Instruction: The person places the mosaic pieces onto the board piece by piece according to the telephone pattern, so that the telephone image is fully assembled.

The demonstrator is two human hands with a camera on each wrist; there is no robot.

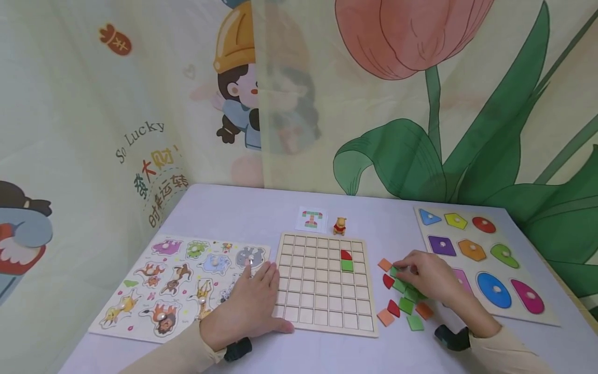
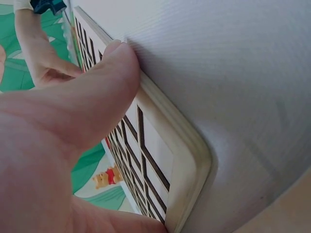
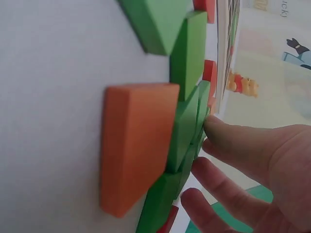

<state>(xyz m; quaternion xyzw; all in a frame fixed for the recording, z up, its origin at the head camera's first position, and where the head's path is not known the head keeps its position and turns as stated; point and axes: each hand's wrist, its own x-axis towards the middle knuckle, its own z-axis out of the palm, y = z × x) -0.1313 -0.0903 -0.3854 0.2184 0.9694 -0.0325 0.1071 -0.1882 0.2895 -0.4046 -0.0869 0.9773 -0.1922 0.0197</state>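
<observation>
A wooden grid board point(image 1: 322, 283) lies on the table, with a red quarter-round piece point(image 1: 345, 255) directly above a green square tile point(image 1: 347, 266) in its cells. My left hand point(image 1: 252, 298) rests spread at the board's left edge, and its thumb point(image 2: 116, 63) touches the near rim. To the board's right, my right hand point(image 1: 427, 275) reaches into a loose pile of green tiles point(image 1: 415, 323), orange tiles point(image 1: 385, 317) and red pieces point(image 1: 393, 308). Its thumb and forefinger tips are close together right at the green tiles point(image 3: 187, 121); I cannot tell whether they pinch one.
Left of the board lies an animal peg puzzle point(image 1: 140, 306), partly under my left hand. On the right is a shape peg puzzle point(image 1: 504, 280). Behind the board are a pattern card point(image 1: 311, 219) and a small bear figure point(image 1: 339, 226). A printed curtain point(image 1: 289, 166) hangs behind the table.
</observation>
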